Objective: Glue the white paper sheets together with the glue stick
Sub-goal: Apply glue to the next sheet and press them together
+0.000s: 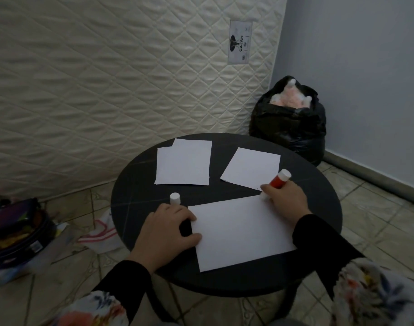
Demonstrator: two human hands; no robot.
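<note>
A white paper sheet (241,231) lies on the near part of the round black table (135,198). My left hand (168,234) presses on its left edge with thumb and fingertips. My right hand (286,198) grips a red glue stick (277,181), tilted, its tip down at the sheet's far right corner. A white cap (174,198) stands upright on the table just beyond my left hand. Farther back lie two overlapping white sheets (184,162) and a single white sheet (250,168).
A quilted mattress (107,78) leans upright behind the table. A black plastic bag (288,123) with pink stuffing sits in the corner at the back right. On the tiled floor at the left are a pencil case (15,229) and a white cloth (102,234).
</note>
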